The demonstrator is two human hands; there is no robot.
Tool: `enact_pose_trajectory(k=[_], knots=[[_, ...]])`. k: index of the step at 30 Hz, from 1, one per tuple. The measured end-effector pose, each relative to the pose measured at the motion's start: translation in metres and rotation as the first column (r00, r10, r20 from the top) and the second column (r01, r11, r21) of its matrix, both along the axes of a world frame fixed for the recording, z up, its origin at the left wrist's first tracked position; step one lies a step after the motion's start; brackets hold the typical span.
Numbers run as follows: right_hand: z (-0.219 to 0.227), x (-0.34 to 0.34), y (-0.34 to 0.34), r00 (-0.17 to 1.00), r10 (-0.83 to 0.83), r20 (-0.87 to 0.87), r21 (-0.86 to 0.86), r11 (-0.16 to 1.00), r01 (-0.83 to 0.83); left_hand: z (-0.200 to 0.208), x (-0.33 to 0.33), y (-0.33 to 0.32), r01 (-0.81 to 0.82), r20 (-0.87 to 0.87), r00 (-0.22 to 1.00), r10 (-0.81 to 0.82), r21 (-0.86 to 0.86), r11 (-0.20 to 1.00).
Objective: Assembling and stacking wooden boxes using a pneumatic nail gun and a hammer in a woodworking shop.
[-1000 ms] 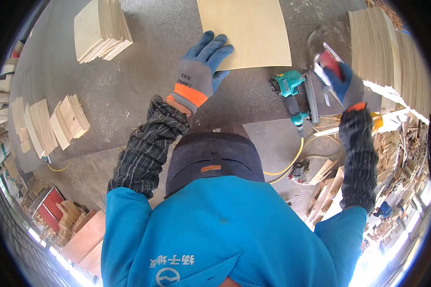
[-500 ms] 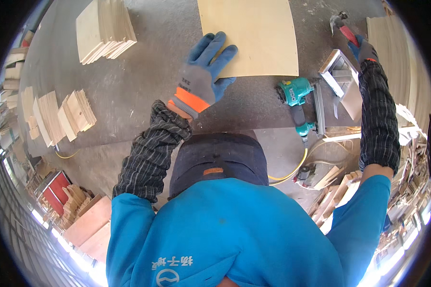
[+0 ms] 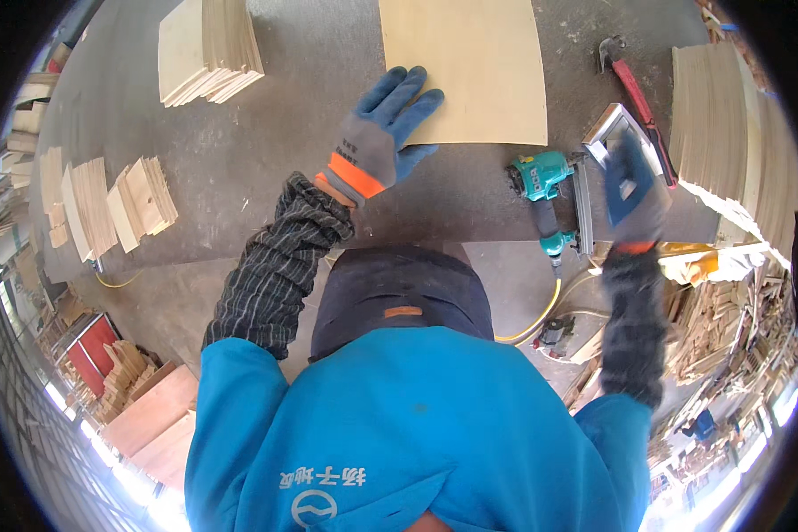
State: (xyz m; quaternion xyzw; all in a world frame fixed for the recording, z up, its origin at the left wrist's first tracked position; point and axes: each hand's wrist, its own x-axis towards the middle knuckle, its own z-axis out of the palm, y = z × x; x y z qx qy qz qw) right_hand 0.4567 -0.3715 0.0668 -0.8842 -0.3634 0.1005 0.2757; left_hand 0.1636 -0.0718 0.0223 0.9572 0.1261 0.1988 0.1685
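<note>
My left hand (image 3: 381, 137), in a blue-and-grey glove with an orange cuff, lies flat with fingers stretched over the near left edge of a thin pale wood panel (image 3: 470, 75). My right hand (image 3: 637, 197), gloved alike, is smeared by motion above a small open box (image 3: 605, 133) and covers most of it. Its fingers do not show clearly. Beyond that hand, a hammer (image 3: 634, 91) with a red and black handle lies on the table. A teal nail gun (image 3: 543, 177) rests between my two hands, near the table's front edge.
A stack of thin wood boards (image 3: 709, 124) stands at the right of the dark table (image 3: 319, 97). Another board stack (image 3: 208, 53) is at the far left, with smaller stacks (image 3: 137, 204) nearer. A yellow hose (image 3: 541, 315) hangs from the nail gun. Wood scraps (image 3: 718, 328) lie lower right.
The hammer has left my right hand and now lies on the table. That hand has moved nearer and leftward, over the open box. My left hand remains on the panel.
</note>
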Motion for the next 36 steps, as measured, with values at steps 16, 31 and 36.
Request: enact_pose_trajectory(k=[16,31,36], knots=[[-0.078,-0.113,-0.036,0.926,-0.281,-0.253,-0.297,0.933,0.202,-0.014,-0.002,0.016,0.129,0.145,0.982,-0.117,-0.071,0.989],[0.141,-0.222,0.072,0.471,-0.214,-0.856,-0.072,0.951,0.301,-0.031,-0.002,0.023,0.170,0.274,0.954,-0.125,-0.148,0.974],[0.112,-0.226,0.091,0.519,-0.222,-0.826,-0.167,0.974,0.150,-0.030,-0.005,0.026,0.175,0.282,0.951,-0.126,-0.157,0.972]])
